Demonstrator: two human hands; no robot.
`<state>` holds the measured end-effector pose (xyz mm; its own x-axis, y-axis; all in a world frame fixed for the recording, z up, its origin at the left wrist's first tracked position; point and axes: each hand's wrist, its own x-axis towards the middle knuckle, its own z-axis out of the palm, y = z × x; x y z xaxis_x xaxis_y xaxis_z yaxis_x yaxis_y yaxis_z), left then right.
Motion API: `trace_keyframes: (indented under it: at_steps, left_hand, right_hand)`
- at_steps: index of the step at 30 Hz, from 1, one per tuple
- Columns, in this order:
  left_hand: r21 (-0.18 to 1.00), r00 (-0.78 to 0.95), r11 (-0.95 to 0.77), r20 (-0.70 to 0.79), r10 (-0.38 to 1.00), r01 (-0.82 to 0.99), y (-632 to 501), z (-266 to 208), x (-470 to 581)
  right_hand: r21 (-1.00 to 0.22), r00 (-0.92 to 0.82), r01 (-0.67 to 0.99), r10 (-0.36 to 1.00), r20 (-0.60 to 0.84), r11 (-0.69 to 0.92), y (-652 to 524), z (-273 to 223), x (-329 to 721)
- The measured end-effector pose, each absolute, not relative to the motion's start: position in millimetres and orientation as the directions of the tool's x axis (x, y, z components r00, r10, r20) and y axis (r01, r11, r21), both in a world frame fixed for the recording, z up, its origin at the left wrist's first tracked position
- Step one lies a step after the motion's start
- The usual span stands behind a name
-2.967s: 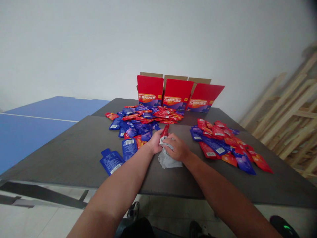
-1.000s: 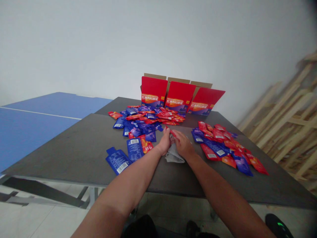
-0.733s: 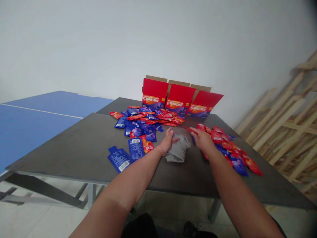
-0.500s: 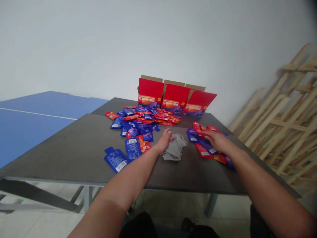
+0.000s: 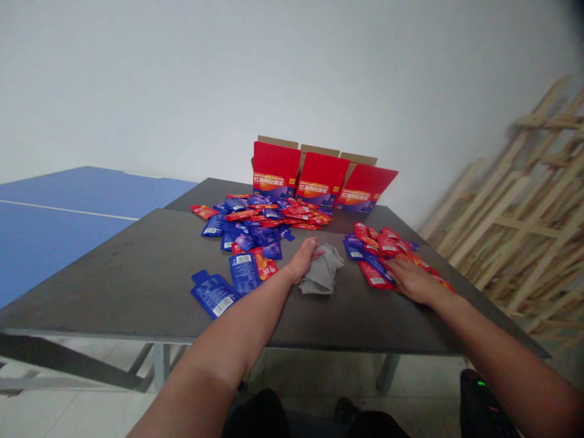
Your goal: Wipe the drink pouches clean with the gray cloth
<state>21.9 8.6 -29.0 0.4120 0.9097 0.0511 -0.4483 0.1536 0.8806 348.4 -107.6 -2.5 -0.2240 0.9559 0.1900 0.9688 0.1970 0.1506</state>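
A crumpled grey cloth (image 5: 322,274) lies on the dark table, its left edge gripped by my left hand (image 5: 302,261). My right hand (image 5: 410,281) rests palm down, fingers stretched out, on the near side of the right pile of red and blue sachets (image 5: 375,275). No sachet is visibly gripped there, though what is under the palm is hidden. Left of the cloth spreads a larger heap of red and blue sachets (image 5: 260,234). Nearest the front of that heap are two flat blue pouches, one of them a spouted pouch (image 5: 213,294) with a barcode.
Three open red cartons, including the middle carton (image 5: 323,182), stand in a row behind the heap. A blue table-tennis table (image 5: 82,207) adjoins on the left. Wooden slatted frames (image 5: 515,225) lean at the right, beyond the table edge (image 5: 319,350).
My right hand has moved right and towards me across its pile, uncovering red and blue sachets. My left hand stays on the cloth.
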Motion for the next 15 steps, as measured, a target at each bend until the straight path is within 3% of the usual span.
trace_keyframes:
  at_steps: [9,11,15]
  left_hand:
    - [0.913,0.439,0.128,0.061,0.896,-0.388,9.7,-34.2,24.3]
    - [0.923,0.44,0.134,0.042,0.897,-0.361,9.6,-35.6,25.1]
    - [0.919,0.432,0.114,0.066,0.899,-0.378,6.5,-32.5,24.6]
  right_hand:
    - [0.181,-0.129,0.979,0.97,0.205,0.092,-101.0,-1.2,318.0]
    - [0.111,-0.173,0.983,0.949,0.262,0.149,-91.4,12.9,290.4]
    - [-0.089,-0.354,0.908,0.864,0.357,0.409,-57.3,42.4,210.6]
